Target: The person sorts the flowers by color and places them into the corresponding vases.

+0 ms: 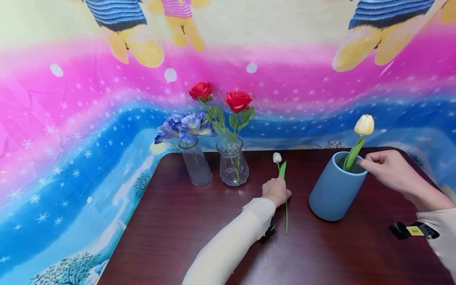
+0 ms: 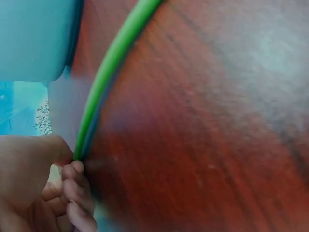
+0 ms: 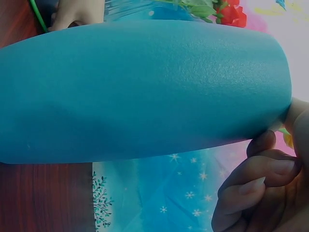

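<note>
A blue vase (image 1: 336,194) stands on the right of the table, holding a pale yellow tulip (image 1: 364,125) with a green leaf. My right hand (image 1: 393,172) pinches its rim from the right, as the right wrist view also shows, with the other fingers (image 3: 241,195) curled below. A white tulip (image 1: 277,158) lies on the table left of the vase. Over the middle of that flower is my left hand (image 1: 276,192); in the left wrist view its thumb and fingertips pinch the green stem (image 2: 104,77), whose lower end extends past the hand toward me.
At the back left, a glass vase (image 1: 196,166) holds blue-purple flowers (image 1: 187,126). Beside it, a second glass vase (image 1: 234,166) holds two red roses (image 1: 238,101). Behind the dark wooden table (image 1: 171,237) hangs a patterned cloth (image 1: 303,87).
</note>
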`<state>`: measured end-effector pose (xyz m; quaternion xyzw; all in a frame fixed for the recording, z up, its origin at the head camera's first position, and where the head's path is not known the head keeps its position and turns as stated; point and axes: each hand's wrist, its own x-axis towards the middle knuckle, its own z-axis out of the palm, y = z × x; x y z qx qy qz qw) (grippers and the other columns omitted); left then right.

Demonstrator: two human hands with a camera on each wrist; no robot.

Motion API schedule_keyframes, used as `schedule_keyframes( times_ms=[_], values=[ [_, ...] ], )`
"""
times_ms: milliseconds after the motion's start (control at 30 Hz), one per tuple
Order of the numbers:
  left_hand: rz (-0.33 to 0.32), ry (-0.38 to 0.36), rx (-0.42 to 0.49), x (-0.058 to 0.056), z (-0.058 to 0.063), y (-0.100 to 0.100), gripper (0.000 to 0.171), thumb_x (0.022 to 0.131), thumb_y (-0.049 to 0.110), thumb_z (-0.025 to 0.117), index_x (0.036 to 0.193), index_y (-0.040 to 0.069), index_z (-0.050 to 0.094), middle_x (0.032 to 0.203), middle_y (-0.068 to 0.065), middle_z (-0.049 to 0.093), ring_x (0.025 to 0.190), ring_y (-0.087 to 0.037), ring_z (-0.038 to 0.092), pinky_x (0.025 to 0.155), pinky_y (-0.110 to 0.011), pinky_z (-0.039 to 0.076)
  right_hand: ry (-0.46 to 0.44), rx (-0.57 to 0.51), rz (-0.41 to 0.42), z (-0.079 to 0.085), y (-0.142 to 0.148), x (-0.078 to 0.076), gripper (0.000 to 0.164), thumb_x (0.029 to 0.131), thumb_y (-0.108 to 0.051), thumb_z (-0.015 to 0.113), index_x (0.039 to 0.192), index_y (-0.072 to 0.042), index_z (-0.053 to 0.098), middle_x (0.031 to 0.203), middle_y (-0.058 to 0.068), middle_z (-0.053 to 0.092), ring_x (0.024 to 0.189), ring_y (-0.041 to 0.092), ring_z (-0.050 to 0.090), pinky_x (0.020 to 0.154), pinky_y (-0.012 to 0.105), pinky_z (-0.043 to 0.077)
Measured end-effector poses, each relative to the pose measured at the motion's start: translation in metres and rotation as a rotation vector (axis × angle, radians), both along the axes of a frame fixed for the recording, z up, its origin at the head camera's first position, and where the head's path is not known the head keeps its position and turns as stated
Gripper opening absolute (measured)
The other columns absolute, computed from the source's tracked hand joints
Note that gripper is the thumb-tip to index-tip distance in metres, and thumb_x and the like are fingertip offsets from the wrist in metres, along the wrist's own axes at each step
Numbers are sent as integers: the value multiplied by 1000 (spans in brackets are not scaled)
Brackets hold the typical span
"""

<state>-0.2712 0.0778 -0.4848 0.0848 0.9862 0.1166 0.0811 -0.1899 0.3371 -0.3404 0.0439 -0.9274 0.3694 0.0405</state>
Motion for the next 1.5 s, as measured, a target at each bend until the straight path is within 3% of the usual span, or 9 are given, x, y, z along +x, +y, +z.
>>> schedule_keyframes(
  times_ms=[200,433,767,967,1200,1500],
  values=[
    [-24,43,60,2,1,-8,37,93,34,67,62,18,51,56,2,51,51,-15,52,48,-31,41,4,6,-3,-1,-1,-1,46,103,-21,54,64,-2,38,55,-11,25,45,11,26,42,30,24],
    [-32,112,196,5,7,-15,49,88,26,67,49,20,38,44,7,29,45,-13,41,43,-26,35,-7,-1,-5,-1,-1,1,47,103,-23,54,64,-3,38,55,-11,26,45,12,27,42,30,24],
    [-137,279,312,24,21,-18,48,83,21,63,49,22,29,46,10,19,44,-6,22,43,-20,21,-16,-11,-7,1,-1,0,46,104,-22,53,64,-2,38,54,-11,27,45,14,28,42,30,25],
    [-191,386,320,29,28,-20,44,87,26,64,53,24,36,49,12,26,45,-4,27,42,-17,23,-16,-12,-7,0,-1,0,46,103,-22,53,64,-3,38,54,-11,28,44,13,29,41,31,25],
    [-256,476,334,31,29,-28,31,91,28,65,62,27,55,52,17,45,46,1,40,43,-14,30,-8,-19,-2,-1,0,0,46,103,-21,54,64,-3,39,53,-11,28,43,12,29,41,30,25],
    [-362,633,384,33,40,-35,18,90,27,68,72,25,65,57,18,52,50,6,41,45,-10,29,-23,-19,-4,0,0,0,46,104,-23,53,64,-3,39,53,-10,29,44,14,30,41,31,26]
  ],
)
